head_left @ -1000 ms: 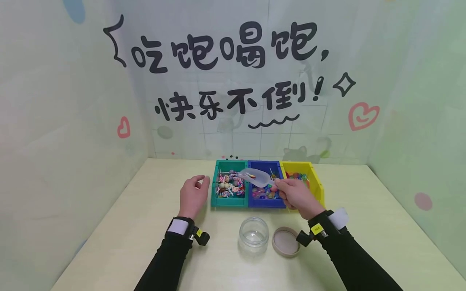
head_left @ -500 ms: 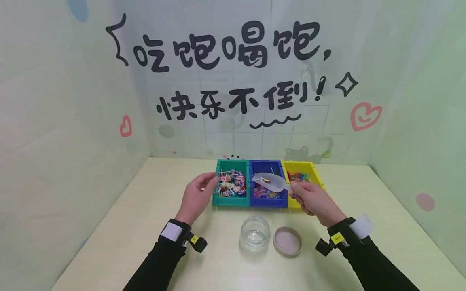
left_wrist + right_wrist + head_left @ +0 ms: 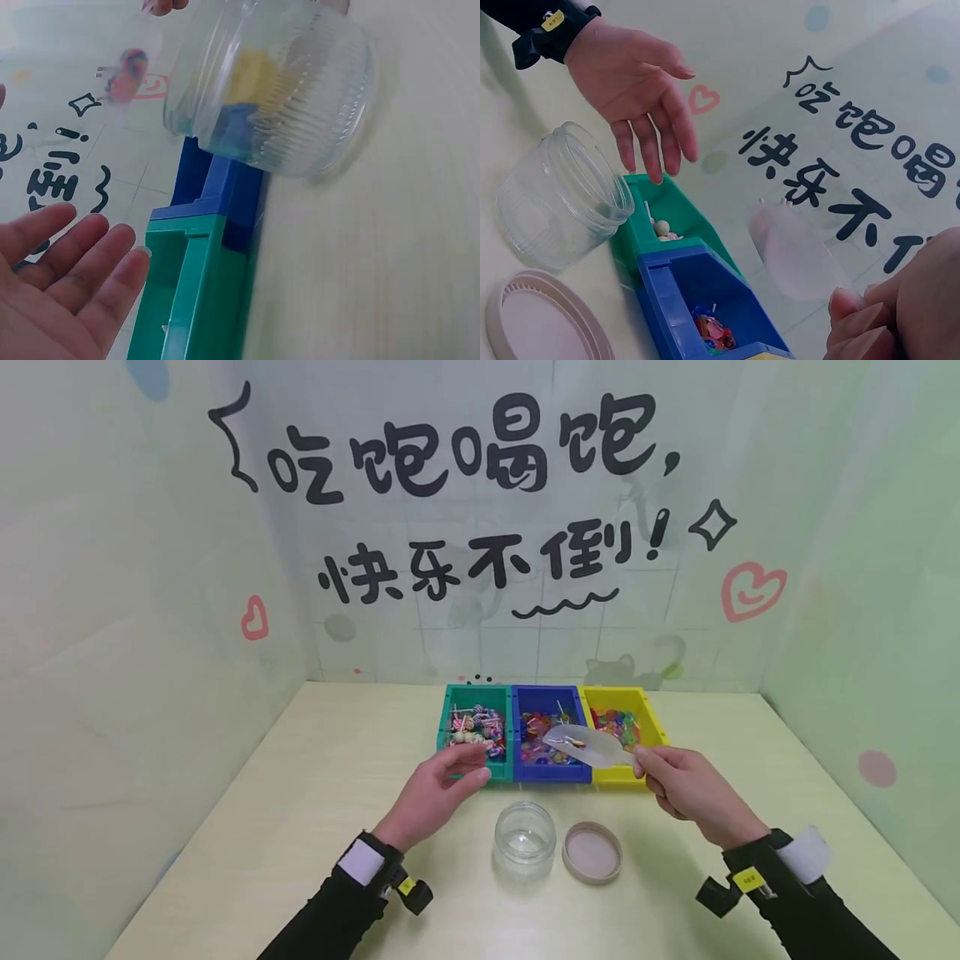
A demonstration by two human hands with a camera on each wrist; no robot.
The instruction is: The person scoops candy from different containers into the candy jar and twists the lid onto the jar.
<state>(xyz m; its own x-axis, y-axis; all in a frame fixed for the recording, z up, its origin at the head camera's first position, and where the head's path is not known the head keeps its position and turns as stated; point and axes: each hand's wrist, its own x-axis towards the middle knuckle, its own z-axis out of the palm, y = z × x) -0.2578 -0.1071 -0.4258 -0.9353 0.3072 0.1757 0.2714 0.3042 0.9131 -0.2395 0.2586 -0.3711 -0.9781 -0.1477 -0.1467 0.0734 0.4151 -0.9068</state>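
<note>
Head view: right hand (image 3: 693, 787) pinches the translucent scoop (image 3: 592, 747), likely light, stiff, best held by its handle (image 3: 628, 759); opposite, left hand (image 3: 431, 795) spread.

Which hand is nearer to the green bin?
Left. In the head view, the left hand overlaps the near edge of the green bin; the right hand, holding the scoop, is farther off, by the yellow bin.

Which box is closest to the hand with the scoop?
The yellow box, at the right end, by the right hand. The blue box is next along, the green box farthest.
</note>
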